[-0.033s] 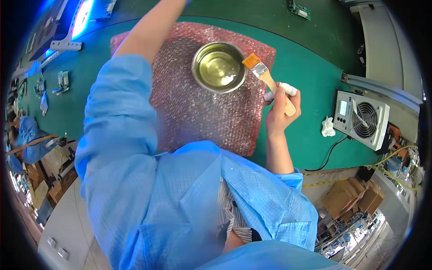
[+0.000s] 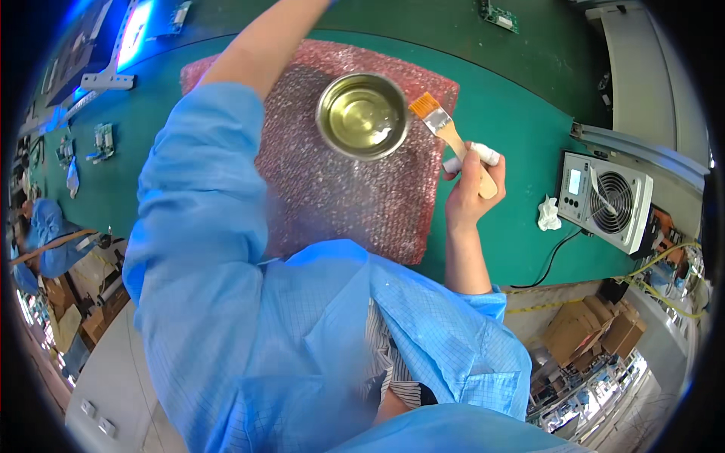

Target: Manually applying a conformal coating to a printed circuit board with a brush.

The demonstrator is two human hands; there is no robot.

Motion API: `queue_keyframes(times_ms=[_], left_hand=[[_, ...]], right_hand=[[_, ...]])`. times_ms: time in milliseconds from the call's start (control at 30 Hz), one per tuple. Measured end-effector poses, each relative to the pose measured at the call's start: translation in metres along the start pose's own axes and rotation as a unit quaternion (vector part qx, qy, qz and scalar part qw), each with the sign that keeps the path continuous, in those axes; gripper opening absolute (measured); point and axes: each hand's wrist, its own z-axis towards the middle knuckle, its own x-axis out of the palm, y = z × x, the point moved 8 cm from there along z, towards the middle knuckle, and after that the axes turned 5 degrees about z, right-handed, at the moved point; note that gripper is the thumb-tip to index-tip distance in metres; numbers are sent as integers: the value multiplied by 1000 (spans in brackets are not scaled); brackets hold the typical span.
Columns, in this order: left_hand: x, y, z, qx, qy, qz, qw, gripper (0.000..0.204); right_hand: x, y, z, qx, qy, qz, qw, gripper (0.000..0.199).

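My right hand (image 2: 473, 181) is closed around the wooden handle of a flat paintbrush (image 2: 451, 137), with white wraps on some fingers. The brush's orange bristles point up and left, beside the rim of a round metal bowl (image 2: 322, 136). Clear yellowish liquid (image 2: 364, 113) lies in the bowl. Beneath it spreads a pink bubble-wrap sheet (image 2: 355, 200) on the green bench mat (image 2: 521, 219). My left arm stretches forward past the sheet's far left side, and its hand lies beyond the top edge of the picture.
A white boxy device with a fan (image 2: 606, 200) stands at the right, with a crumpled white tissue (image 2: 549, 214) beside it. Circuit boards lie at the left (image 2: 103, 142) and far right (image 2: 499, 16). A bright blue-white lamp (image 2: 136, 34) shines at upper left. Another person's blue sleeve (image 2: 53, 234) shows at far left.
My left forearm has shifted slightly right at the top. The bowl and sheet appear a little further left in the picture. The brush stays in my right hand.
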Motion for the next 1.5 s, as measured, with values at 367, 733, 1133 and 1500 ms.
queue_keyframes(times_ms=[367,733,1133,1500], left_hand=[[184,-117,29,86,252,240,934,35],[-26,30,5,-103,4,360,927,25],[-114,189,-62,-63,23,220,973,25],[-136,156,-242,-227,11,-591,774,15]], right_hand=[[-56,-10,6,37,-90,18,995,14],[8,-15,10,138,45,10,989,17],[65,-37,2,139,165,-84,973,19],[38,-5,7,73,158,-120,977,21]])
